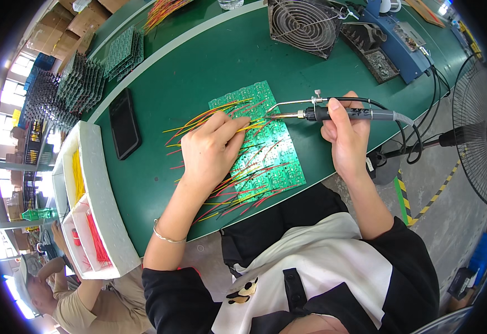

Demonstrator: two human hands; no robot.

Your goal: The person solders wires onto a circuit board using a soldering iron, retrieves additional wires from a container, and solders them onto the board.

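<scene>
Head view: you seemingly soldered, left grip [210, 147] pinching wire [254, 124], right grip [348, 134] clasping the iron [321, 114] at three o'clock, needing stillness next.

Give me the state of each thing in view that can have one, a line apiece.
Circuit-board panel: flat, wires lying across it.
Left hand: pinched, apparently on a yellow wire.
Right hand: closed around the soldering iron.
Soldering iron: held, tip over the circuit-board panel.
Phone: flat, screen dark.
Foam box: open-topped, wires inside.
Floor fan: cannot tell whether running.
</scene>
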